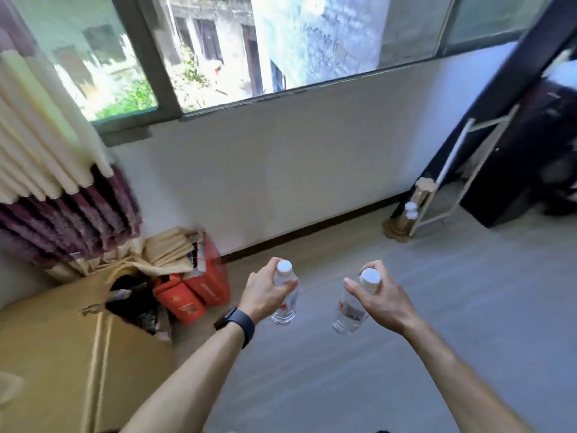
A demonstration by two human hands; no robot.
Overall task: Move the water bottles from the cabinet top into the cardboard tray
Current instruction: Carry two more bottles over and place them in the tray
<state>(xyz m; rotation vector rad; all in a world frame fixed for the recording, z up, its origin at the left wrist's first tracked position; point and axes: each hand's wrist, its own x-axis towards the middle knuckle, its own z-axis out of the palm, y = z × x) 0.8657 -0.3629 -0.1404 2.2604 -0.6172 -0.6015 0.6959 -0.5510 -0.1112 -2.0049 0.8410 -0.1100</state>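
Looks down from head height over two bare forearms stretched forward above a pale grey floor [406,354].

At 6 o'clock, grips a clear water bottle [284,312] in the left hand [265,292], fingers and thumb curled round its shoulder just under the white cap, bottle hanging near upright, well clear of the floor. Wears a dark wristband [235,323] on that wrist.

At 5 o'clock, grips a second water bottle [349,310] in the right hand [382,303], fingers wrapped round the neck below the white cap, base tilted toward the other bottle, red label showing. Keeps the two bottles side by side but apart, both in mid-air.

At 8 o'clock, shows a large tan cardboard box [62,354], with red boxes [199,292] just beyond it at 7 o'clock against a white wall. At 9 to 10 o'clock, shows a cream and purple curtain [46,151]; at 12 o'clock, a window [249,42]; at 3 o'clock, dark furniture [515,151], blurred.
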